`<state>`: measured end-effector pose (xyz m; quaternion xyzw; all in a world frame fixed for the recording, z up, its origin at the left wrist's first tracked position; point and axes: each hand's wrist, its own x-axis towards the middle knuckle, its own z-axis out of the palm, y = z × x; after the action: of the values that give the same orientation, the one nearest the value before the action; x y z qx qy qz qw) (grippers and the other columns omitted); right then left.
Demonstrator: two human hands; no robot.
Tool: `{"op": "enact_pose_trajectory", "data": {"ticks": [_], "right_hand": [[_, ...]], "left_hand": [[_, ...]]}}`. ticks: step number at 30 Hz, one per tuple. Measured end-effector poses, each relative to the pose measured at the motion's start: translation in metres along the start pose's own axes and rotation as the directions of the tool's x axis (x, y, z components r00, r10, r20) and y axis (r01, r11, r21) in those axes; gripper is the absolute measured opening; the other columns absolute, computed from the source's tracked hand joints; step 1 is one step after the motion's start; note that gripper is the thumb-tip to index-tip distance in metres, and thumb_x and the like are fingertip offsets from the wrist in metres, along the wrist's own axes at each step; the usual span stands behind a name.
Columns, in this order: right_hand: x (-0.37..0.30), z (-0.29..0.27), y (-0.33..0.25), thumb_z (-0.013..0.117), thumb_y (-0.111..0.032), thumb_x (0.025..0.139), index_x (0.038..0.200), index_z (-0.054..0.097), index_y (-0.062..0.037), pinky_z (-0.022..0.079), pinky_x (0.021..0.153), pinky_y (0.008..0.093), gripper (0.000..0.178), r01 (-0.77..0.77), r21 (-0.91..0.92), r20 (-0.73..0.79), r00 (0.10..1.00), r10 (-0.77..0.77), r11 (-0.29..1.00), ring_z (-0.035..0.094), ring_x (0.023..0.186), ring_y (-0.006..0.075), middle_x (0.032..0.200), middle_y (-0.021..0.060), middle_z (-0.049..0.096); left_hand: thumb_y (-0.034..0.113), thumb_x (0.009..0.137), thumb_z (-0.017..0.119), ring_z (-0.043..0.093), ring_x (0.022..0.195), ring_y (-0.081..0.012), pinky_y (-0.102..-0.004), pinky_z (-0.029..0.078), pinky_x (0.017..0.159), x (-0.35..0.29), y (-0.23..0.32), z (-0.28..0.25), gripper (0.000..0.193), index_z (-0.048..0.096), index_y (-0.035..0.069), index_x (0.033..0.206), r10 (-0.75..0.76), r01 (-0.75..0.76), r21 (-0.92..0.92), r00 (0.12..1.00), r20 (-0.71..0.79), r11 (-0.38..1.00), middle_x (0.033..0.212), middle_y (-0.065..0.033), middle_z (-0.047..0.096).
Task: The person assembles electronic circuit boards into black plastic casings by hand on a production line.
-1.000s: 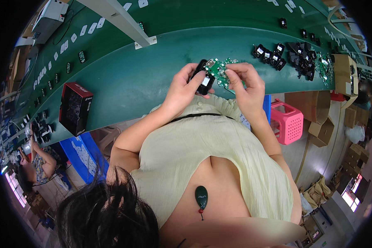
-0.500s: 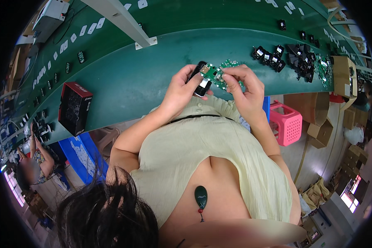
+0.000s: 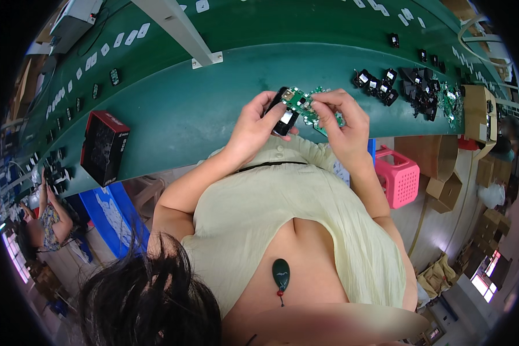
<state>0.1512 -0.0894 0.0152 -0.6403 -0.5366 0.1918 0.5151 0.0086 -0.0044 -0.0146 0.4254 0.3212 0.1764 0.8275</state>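
Note:
My left hand [image 3: 251, 126] is closed round a black plastic housing [image 3: 285, 123] that has a white patch inside. A green circuit board [image 3: 297, 100] with a metal connector at its left end lies slantwise over the housing's upper part. Thumb and fingers of my right hand [image 3: 347, 120] pinch the board's right end, while my left thumb is close to its left end. More green boards [image 3: 319, 90] show behind and under my right fingers; whether they rest on the bench or in the hand I cannot tell.
On the green bench [image 3: 184, 115] stands a red and black box [image 3: 105, 149] at left. Black housings [image 3: 376, 85], a pile of black parts [image 3: 420, 92] and a heap of boards [image 3: 451, 104] lie right, beside a carton [image 3: 480, 115]. White pieces line the far belt. A pink stool [image 3: 399, 179] stands below.
The housing has tilted a little in my left hand, and its white patch shows more. The board and my right hand stay nearly in place. The view has shifted slightly.

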Motion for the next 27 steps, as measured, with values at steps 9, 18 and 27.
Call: {"op": "enact_pose_trajectory", "data": {"ticks": [9, 18, 27], "right_hand": [[-0.011, 0.002, 0.012, 0.056, 0.001, 0.081, 0.090, 0.057, 0.0013, 0.045, 0.066, 0.0215, 0.010, -0.262, 0.062, 0.027, 0.965, 0.261, 0.963, 0.056, 0.074, 0.0095, 0.085, 0.0056, 0.057], [0.001, 0.015, 0.003, 0.058, 0.003, 0.077, 0.091, 0.061, -0.0026, 0.040, 0.058, 0.0243, 0.015, 0.242, -0.176, 0.160, 0.963, -0.215, 0.954, 0.051, 0.078, 0.0164, 0.091, 0.0072, 0.052], [0.008, 0.030, -0.001, 0.052, 0.009, 0.079, 0.094, 0.054, 0.0037, 0.045, 0.069, 0.0232, 0.016, -0.141, 0.317, -0.032, 0.987, 0.159, 0.938, 0.054, 0.080, 0.0134, 0.088, 0.0095, 0.057]], "left_hand": [[0.016, 0.081, 0.058, 0.058, 0.065, -0.0098, -0.0224, 0.051, 0.053, -0.004, -0.014, 0.005, 0.037, 0.046, -0.001, 0.111, 0.236, -0.240, 0.018, 0.964, 0.119, 0.971, 0.089, -0.0071, 0.056], [0.022, 0.080, 0.056, 0.054, 0.049, -0.0125, -0.0254, 0.045, 0.042, -0.006, -0.010, -0.003, 0.032, 0.052, 0.001, 0.104, 0.216, -0.203, 0.210, 0.975, -0.042, 0.956, 0.078, -0.0095, 0.058], [0.009, 0.080, 0.055, 0.055, 0.068, -0.0112, -0.0215, 0.046, 0.050, 0.006, -0.007, -0.003, 0.018, 0.049, 0.007, 0.097, 0.822, -0.702, 0.514, 0.570, -0.008, 0.492, 0.092, -0.0061, 0.050]]}}
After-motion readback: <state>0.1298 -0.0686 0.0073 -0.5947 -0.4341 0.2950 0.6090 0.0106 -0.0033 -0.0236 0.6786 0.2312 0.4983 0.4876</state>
